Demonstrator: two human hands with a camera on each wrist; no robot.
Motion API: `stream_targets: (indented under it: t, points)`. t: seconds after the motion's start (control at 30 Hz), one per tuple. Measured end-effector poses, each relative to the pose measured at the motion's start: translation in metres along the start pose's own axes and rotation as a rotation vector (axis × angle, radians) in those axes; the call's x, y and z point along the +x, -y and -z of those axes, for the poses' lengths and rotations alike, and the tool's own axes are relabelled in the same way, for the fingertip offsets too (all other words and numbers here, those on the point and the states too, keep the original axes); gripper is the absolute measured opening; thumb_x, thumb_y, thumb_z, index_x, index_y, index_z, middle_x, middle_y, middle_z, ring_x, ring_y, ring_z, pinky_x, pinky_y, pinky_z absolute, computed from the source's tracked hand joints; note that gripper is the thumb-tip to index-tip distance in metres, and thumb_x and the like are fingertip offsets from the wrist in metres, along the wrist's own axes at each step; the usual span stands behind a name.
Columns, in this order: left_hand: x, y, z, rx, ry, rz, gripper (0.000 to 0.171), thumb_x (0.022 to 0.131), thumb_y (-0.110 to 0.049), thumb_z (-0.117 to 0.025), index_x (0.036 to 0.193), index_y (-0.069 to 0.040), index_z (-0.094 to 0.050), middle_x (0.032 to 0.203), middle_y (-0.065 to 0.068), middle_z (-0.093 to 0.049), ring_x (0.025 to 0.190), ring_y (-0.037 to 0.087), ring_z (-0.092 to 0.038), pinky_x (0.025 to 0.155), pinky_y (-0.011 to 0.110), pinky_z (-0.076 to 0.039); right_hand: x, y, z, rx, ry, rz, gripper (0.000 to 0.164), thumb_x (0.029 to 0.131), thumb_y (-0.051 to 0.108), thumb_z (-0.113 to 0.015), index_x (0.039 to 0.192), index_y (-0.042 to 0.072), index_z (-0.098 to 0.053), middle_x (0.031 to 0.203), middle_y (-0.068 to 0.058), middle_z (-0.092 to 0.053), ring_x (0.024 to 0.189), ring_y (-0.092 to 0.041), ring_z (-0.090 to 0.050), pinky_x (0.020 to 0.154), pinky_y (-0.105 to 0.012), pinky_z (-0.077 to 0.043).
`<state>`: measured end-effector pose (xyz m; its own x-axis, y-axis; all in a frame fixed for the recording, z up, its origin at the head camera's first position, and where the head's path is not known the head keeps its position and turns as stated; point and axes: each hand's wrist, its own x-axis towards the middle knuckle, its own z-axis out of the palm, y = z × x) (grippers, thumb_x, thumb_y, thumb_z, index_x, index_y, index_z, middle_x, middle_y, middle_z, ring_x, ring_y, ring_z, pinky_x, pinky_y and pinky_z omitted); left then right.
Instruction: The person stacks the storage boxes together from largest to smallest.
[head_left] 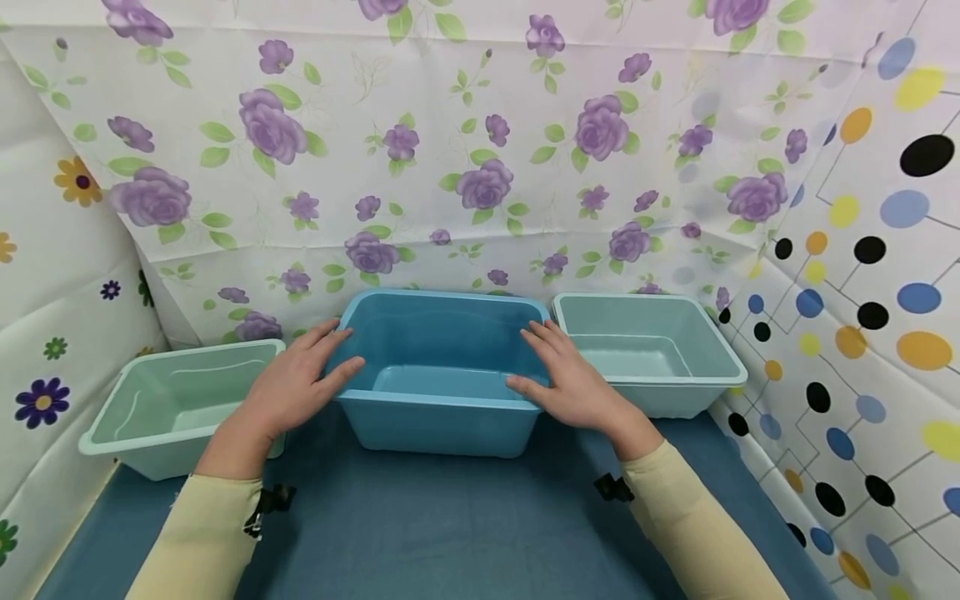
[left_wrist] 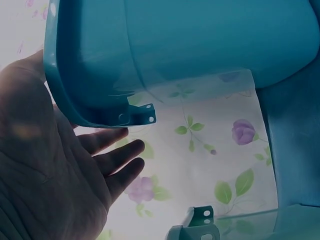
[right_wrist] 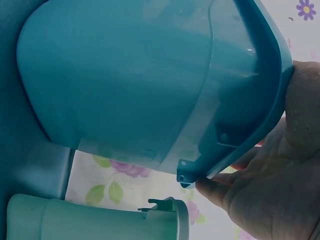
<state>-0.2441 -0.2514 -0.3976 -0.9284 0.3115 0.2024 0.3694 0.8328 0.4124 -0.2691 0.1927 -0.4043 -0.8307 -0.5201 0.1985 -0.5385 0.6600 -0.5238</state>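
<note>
A blue plastic bin (head_left: 442,425) stands in the middle of the table against the back cloth. On its left rim rests my left hand (head_left: 300,379), fingers fairly straight, thumb over the inside. My right hand (head_left: 573,379) lies on the right rim in the same way, its thumb reaching inward. From below, the left wrist view shows the left palm (left_wrist: 55,165) beside the bin's rim (left_wrist: 52,75), fingers extended past it. In the right wrist view the fingers of the right hand (right_wrist: 270,185) touch the rim near a small bracket (right_wrist: 185,172). The bin's inside holds nothing visible.
A pale green bin (head_left: 187,433) sits at the left, partly behind the left forearm. Another pale green bin (head_left: 652,400) stands at the right. Flowered cloth (head_left: 480,125) hangs behind, dotted cloth (head_left: 862,333) at the right. Dark blue cloth covers the table (head_left: 442,533).
</note>
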Motion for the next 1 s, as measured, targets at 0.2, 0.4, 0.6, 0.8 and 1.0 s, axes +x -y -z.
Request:
stream_targets:
  t: [0.2,0.4,0.6,0.8,1.0]
  points:
    - [0.004,0.001,0.000,-0.016,0.028,0.048,0.080,0.116,-0.059,-0.049,0.173,-0.003,-0.038,0.180,0.028,-0.024,0.162,0.055,-0.027,0.124,0.078,-0.027,0.002,0.000,0.003,0.021,0.021,-0.025,0.089,0.111,0.051,-0.068,0.176,0.004,-0.029,0.184,-0.021,-0.016,0.172,-0.040,0.000,0.130,-0.074,-0.019]
    - [0.009,-0.001,0.002,-0.074,0.071,0.112,0.088,0.116,-0.066,-0.042,0.177,-0.005,-0.027,0.180,0.030,-0.023,0.163,0.056,-0.024,0.124,0.080,-0.024,0.006,0.001,0.008,0.032,0.022,-0.063,0.088,0.112,0.048,-0.067,0.176,0.003,-0.027,0.184,-0.021,-0.014,0.171,-0.041,-0.001,0.131,-0.073,-0.019]
    - [0.014,-0.001,0.006,-0.116,0.103,0.150,0.093,0.116,-0.069,-0.038,0.177,-0.003,-0.020,0.179,0.031,-0.024,0.163,0.056,-0.024,0.125,0.079,-0.023,0.011,-0.001,0.010,0.003,0.011,-0.108,0.090,0.113,0.054,-0.064,0.176,0.003,-0.026,0.184,-0.021,-0.013,0.171,-0.043,-0.009,0.130,-0.072,-0.024]
    - [0.020,-0.003,0.009,-0.162,0.121,0.195,0.095,0.115,-0.073,-0.032,0.178,-0.003,-0.018,0.180,0.030,-0.022,0.163,0.057,-0.022,0.126,0.079,-0.021,0.016,0.000,0.011,0.023,-0.014,-0.160,0.090,0.113,0.054,-0.063,0.176,0.001,-0.025,0.183,-0.023,-0.016,0.170,-0.044,-0.014,0.130,-0.072,-0.024]
    - [0.025,-0.003,0.009,-0.192,0.121,0.231,0.094,0.115,-0.073,-0.025,0.177,-0.002,-0.019,0.180,0.030,-0.021,0.163,0.058,-0.022,0.126,0.079,-0.021,0.020,-0.002,0.011,0.038,-0.029,-0.185,0.088,0.113,0.052,-0.063,0.175,0.001,-0.026,0.183,-0.023,-0.017,0.169,-0.045,-0.017,0.130,-0.071,-0.025]
